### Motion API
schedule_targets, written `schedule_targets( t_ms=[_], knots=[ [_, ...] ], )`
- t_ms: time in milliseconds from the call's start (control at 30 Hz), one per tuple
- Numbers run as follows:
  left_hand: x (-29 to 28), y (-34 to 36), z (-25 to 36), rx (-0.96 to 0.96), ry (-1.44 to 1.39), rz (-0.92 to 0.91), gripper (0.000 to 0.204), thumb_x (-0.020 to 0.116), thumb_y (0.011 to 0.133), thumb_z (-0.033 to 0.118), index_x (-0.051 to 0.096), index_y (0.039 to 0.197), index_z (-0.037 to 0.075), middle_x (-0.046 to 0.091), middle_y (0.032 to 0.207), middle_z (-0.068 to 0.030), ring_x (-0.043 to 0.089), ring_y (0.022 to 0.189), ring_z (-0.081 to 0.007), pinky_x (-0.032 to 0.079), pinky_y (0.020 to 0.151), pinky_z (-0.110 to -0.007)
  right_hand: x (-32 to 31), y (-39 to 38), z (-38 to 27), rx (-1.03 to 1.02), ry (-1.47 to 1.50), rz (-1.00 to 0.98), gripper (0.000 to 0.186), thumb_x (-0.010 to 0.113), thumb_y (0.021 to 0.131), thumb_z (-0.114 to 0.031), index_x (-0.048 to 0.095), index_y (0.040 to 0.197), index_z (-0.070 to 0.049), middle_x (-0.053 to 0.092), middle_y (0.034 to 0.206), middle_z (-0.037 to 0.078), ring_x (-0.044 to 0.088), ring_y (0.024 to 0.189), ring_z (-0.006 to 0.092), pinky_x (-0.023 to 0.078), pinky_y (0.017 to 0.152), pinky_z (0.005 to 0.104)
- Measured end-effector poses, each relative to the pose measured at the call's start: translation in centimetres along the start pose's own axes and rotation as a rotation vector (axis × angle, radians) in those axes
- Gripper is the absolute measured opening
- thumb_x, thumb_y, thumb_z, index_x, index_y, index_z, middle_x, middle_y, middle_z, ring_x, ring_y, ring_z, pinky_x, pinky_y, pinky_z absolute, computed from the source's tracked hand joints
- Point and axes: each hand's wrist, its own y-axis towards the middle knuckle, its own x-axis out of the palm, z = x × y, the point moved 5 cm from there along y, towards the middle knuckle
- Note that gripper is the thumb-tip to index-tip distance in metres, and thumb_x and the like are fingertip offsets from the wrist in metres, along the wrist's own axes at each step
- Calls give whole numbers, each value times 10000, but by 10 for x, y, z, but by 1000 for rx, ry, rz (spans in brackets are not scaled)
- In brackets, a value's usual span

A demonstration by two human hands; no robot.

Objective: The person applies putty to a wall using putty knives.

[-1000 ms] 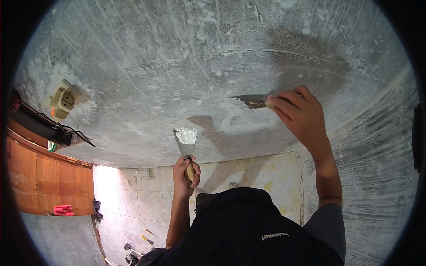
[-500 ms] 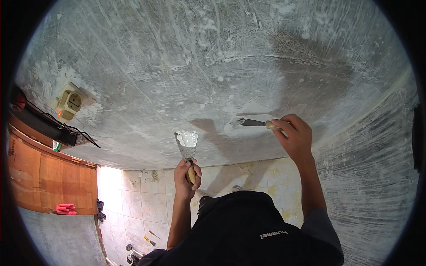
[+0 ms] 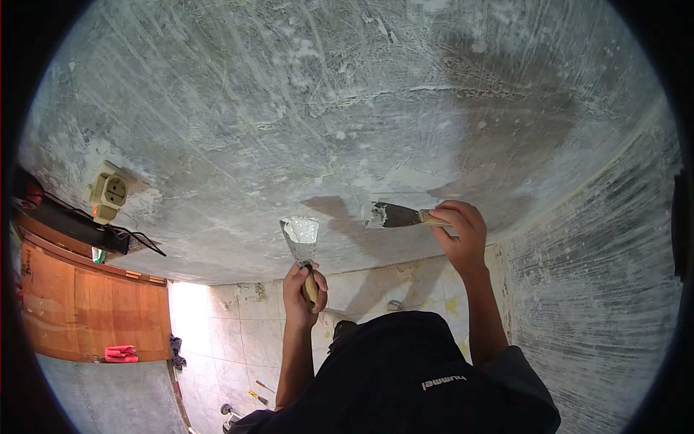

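Note:
Closed around a wooden handle, my left hand (image 3: 304, 289) holds a wide putty knife (image 3: 299, 253) upright, its blade loaded with white putty (image 3: 301, 229). To the right, my right hand (image 3: 461, 230) grips the wooden handle of a second putty knife (image 3: 401, 215). That blade points left, its dark face showing, with white putty smeared along the tip. It is close to the grey wall (image 3: 275, 166); whether it touches, I cannot tell. A whitish patch (image 3: 412, 178) of putty lies on the wall just above the right blade.
A cream socket block (image 3: 112, 192) juts from the wall at left, above dark cables (image 3: 137, 239). Below are a wooden cabinet (image 3: 94, 304) and a red cloth (image 3: 121, 354). Tools including a yellow-handled one (image 3: 256, 396) lie on the tiled floor (image 3: 228, 333). Another wall (image 3: 585, 289) stands at right.
My right hand has moved left and slightly down, turning its putty knife so the blade's broad face shows. My left hand holds nearly the same place. The view has shifted a little.

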Motion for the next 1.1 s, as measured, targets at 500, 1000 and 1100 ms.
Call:
schedule_targets(
  t_ms=[500,1000,1100],
  knots=[
    [-6,-5,8,20,-50,34,281,525,1024,293,585,1118,36,629,677,-125,423,351,-142,331,333,-264,108,-25,15,533,796,-43,288,838,859,-41,644,1068,-5,751,981,70,690,880,104,543,799,254],
    [-11,-1,2,53,-69,5,274,480,1052,294,569,1126,45,614,697,-108,396,344,-137,303,314,-255,-36,71,-23,81,248,-352,308,859,786,6,704,1051,-22,739,975,94,724,886,167,575,782,296],
    [-11,-2,2,81,-121,16,274,476,1053,295,563,1124,45,608,690,-109,393,339,-137,309,313,-253,-47,70,-12,300,547,-256,404,874,739,25,685,1092,-27,732,997,93,713,938,191,576,825,320]
  ],
)
